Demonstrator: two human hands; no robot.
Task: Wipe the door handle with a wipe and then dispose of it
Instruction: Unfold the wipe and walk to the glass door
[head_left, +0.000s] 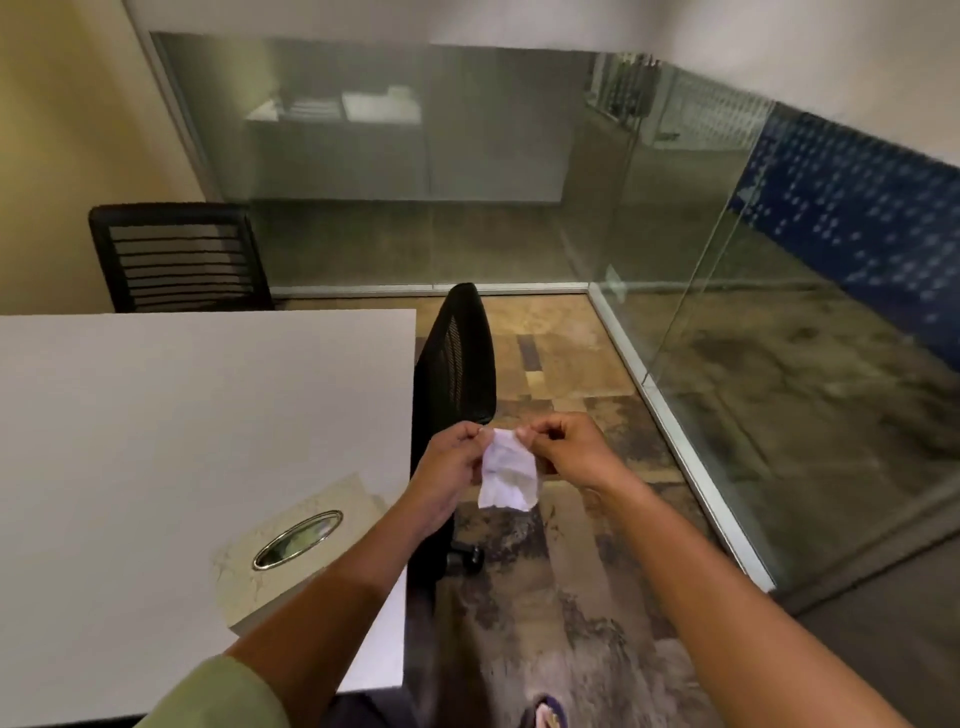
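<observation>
Wipe (506, 475) above chair (457, 358), beside table (182, 415).

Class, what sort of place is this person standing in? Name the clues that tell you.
Probably an office meeting room: glass partition walls, a plain white table, and black mesh office chairs on patterned carpet.
</observation>
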